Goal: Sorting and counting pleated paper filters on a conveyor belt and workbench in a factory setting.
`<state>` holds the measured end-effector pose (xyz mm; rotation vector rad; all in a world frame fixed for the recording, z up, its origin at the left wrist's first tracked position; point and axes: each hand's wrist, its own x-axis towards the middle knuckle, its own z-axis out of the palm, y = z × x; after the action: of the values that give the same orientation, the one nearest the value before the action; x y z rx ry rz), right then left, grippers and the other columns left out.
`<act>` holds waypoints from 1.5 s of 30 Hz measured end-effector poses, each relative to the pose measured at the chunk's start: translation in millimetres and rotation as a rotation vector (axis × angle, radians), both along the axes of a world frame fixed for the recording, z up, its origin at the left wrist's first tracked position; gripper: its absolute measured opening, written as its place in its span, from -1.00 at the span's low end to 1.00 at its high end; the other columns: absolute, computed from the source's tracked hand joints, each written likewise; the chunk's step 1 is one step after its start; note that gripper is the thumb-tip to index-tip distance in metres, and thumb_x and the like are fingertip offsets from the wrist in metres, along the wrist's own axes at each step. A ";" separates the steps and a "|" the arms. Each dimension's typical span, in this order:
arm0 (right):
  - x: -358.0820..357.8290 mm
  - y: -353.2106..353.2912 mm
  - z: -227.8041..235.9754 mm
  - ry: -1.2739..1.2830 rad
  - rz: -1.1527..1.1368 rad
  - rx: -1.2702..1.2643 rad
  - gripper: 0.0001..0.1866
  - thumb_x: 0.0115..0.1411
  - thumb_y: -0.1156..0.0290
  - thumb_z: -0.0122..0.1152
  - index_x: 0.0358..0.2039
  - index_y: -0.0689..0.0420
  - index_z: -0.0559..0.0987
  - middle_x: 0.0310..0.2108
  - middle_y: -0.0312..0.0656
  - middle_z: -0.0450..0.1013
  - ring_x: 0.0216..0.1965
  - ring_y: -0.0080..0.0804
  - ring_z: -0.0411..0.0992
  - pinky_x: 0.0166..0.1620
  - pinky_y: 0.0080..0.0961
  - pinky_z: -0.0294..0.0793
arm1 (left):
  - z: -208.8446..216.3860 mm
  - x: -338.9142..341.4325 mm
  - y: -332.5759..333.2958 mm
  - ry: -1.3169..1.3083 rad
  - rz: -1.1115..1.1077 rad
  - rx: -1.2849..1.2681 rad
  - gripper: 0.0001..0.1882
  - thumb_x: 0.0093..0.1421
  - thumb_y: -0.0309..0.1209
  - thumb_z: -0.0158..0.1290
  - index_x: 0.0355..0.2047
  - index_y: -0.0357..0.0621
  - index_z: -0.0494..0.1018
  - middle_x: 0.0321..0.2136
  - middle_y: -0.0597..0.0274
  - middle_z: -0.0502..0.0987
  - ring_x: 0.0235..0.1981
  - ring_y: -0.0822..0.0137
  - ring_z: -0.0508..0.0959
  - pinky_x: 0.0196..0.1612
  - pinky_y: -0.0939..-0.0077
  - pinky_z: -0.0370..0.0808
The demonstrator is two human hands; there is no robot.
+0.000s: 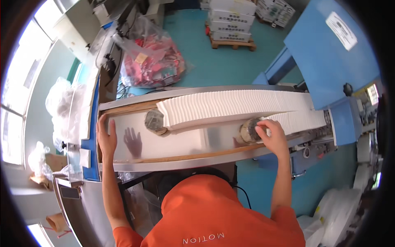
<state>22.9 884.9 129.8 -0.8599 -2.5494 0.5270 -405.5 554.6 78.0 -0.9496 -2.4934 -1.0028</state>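
Orange-sleeved person leans over steel tray (185, 144). Right hand (271, 133) curled on round weight (249, 131) butting short white pleated stack (298, 120); best push square along wooden rail (205, 155), pleats upright. Left hand (106, 136) open, flat against tray's left end, holding nothing. Second weight (154, 121) caps long stack (234, 105) behind. Beyond: blue machine (329, 61), teal floor (222, 61), clear bag of red packets (152, 61), boxes on pallet (231, 22).

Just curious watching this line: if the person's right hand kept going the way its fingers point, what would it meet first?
The right hand already touches a round grey weight; past it, probably the long row of white folded paper, though depth is unclear.
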 end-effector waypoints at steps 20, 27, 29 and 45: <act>57.0 193.8 -47.6 0.116 -0.552 0.105 -0.85 -0.03 0.44 0.28 -0.46 0.24 0.56 -0.50 -0.02 0.53 -0.43 -0.13 0.53 -0.32 -0.34 0.49 | 20.5 38.5 102.8 -1.013 -0.719 -0.432 -0.15 -0.14 -0.41 0.37 0.16 -0.21 0.20 -0.04 0.17 0.45 0.02 0.31 0.42 0.07 0.40 0.37; 59.8 218.9 -44.5 0.003 -0.522 -0.021 -0.86 -0.04 0.42 0.25 -0.51 0.24 0.61 -0.52 -0.03 0.54 -0.44 -0.15 0.54 -0.32 -0.35 0.51 | 16.5 40.9 99.3 -0.982 -0.730 -0.249 -0.24 0.01 -0.39 0.28 0.19 -0.24 0.18 -0.04 0.15 0.44 -0.02 0.33 0.44 -0.06 0.47 0.49; 57.2 225.2 -38.9 -0.110 -0.519 0.059 -0.87 -0.03 0.44 0.24 -0.56 0.25 0.58 -0.54 -0.03 0.53 -0.43 -0.14 0.54 -0.33 -0.33 0.50 | 14.8 41.5 99.2 -1.302 -0.534 0.016 -0.38 0.24 -0.19 0.05 0.21 -0.21 0.17 -0.01 0.10 0.41 -0.02 0.29 0.45 -0.10 0.39 0.56; -57.4 129.3 -47.2 -0.170 -0.021 -1.092 -0.41 0.11 0.17 0.32 0.02 0.32 0.41 -0.13 -0.16 0.47 -0.08 -0.42 0.41 -0.07 -0.46 0.43 | 13.3 18.3 43.3 -1.209 -0.024 0.320 -0.10 -0.07 -0.23 0.35 0.22 0.02 0.08 0.00 0.19 0.41 0.01 0.21 0.43 -0.06 0.20 0.42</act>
<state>-34.6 1014.3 82.6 -1.2730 -2.2603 1.9835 -387.2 597.9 91.3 -0.2345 -2.9321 -2.4167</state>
